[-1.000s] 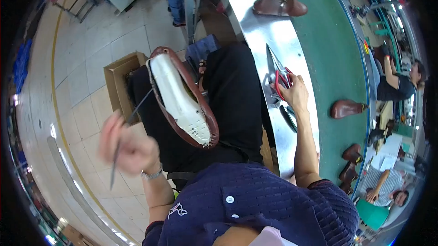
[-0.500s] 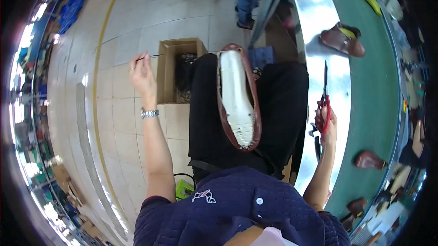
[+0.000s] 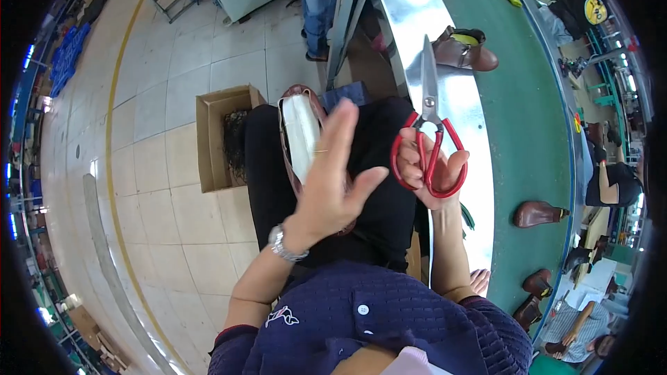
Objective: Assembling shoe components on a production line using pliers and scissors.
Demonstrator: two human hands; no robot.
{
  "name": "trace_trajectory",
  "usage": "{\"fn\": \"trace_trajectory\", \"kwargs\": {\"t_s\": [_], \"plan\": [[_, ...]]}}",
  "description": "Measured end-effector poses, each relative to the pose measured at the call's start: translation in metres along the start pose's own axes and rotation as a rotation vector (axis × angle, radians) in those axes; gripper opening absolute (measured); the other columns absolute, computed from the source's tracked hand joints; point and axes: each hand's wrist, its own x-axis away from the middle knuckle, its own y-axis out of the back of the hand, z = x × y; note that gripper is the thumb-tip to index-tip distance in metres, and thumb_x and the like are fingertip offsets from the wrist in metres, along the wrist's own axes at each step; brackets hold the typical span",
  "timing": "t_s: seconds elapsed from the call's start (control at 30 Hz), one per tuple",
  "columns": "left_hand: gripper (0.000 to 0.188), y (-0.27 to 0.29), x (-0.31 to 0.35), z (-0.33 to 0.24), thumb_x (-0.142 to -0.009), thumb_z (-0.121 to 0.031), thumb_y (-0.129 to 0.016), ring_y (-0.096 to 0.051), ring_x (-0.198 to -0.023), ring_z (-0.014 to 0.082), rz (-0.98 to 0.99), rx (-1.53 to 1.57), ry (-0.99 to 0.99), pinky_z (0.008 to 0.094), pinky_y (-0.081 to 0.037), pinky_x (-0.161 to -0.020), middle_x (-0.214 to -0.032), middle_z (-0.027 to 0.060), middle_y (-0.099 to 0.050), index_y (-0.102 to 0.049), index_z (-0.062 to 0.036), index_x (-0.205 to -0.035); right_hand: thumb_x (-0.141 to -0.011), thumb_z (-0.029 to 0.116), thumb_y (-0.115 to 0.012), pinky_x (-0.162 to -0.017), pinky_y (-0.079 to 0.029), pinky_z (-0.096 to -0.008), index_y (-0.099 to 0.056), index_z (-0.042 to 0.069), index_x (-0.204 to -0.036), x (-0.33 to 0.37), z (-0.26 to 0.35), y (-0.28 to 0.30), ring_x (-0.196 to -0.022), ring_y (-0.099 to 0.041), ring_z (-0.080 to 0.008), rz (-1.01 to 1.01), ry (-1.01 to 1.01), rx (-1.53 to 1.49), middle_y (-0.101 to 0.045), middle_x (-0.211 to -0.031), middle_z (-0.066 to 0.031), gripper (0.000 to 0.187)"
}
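My left hand (image 3: pixel 325 191) hovers over the lap with its fingers stretched out and thumb apart; nothing shows in it. Behind it, a brown leather shoe (image 3: pixel 299 132) lies upside down across my thighs, its white underside facing up. The hand hides much of that shoe's near part. On the right, my right hand (image 3: pixel 441 201) holds scissors (image 3: pixel 430 100) with red handles. The blades point away from me and are closed together, near the bench edge.
A cardboard box (image 3: pixel 210 145) with tangled black scraps (image 3: pixel 236 142) stands left of my knees. To the right runs a metal ledge (image 3: pixel 472 208) beside a green conveyor belt (image 3: pixel 511 132), which carries several brown shoes (image 3: pixel 538 214). A person in jeans (image 3: pixel 319 13) stands ahead.
My left hand came in from above the box to over the shoe; the thin dark strip it held no longer shows. My right hand brought the scissors inward and up. The view shifted right.
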Motion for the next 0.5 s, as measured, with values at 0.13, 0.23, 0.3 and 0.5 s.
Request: {"fn": "trace_trajectory", "kwargs": {"t_s": [0.13, 0.23, 0.3, 0.5], "plan": [[0.054, -0.028, -0.017, -0.008, -0.094, -0.023, -0.062, -0.055, -0.116, 0.0212, 0.271, 0.800, 0.414, 0.0327, -0.045, -0.096, -0.123, 0.0167, -0.056, -0.042, 0.0041, -0.136, -0.058, 0.092, -0.048, -0.049, -0.028, -0.0187, -0.044, -0.003, -0.135, 0.008, 0.006, -0.014, -0.064, -0.041, -0.0053, 0.164, -0.011, 0.006, -0.054, -0.091, -0.0006, 0.122], [0.037, -0.030, -0.026, -0.012, -0.092, -0.012, -0.064, -0.063, -0.093, 0.0117, 0.355, 0.875, 0.386, 0.0264, -0.050, -0.085, -0.101, 0.0055, -0.066, -0.053, 0.0046, -0.124, -0.073, 0.080, -0.053, -0.055, -0.042, -0.0211, -0.048, -0.004, -0.131, 0.015, 0.020, -0.005, -0.065, -0.052, -0.0085, 0.268, -0.001, 0.006, -0.060, -0.085, -0.0035, 0.102], [0.029, -0.026, -0.038, -0.008, -0.092, -0.010, -0.063, -0.065, -0.082, 0.0113, 0.393, 0.844, 0.486, 0.0240, -0.052, -0.075, -0.096, 0.0063, -0.066, -0.059, 0.0051, -0.116, -0.088, 0.057, -0.058, -0.067, -0.052, -0.0245, -0.051, -0.005, -0.128, 0.029, 0.032, 0.003, -0.078, -0.064, -0.0149, -0.159, 0.005, 0.452, -0.066, -0.093, -0.0088, 0.074], [0.026, -0.024, -0.083, -0.011, -0.094, -0.011, -0.059, -0.063, -0.070, 0.0097, 0.271, 0.637, 0.382, 0.0232, -0.051, -0.065, -0.092, 0.0095, -0.069, -0.063, 0.0037, -0.115, -0.102, 0.036, -0.043, -0.093, -0.049, -0.0396, -0.048, -0.003, -0.130, 0.037, 0.064, -0.014, -0.100, -0.062, -0.0231, -0.319, 0.207, 0.282, -0.063, -0.101, -0.0114, 0.048]]}}
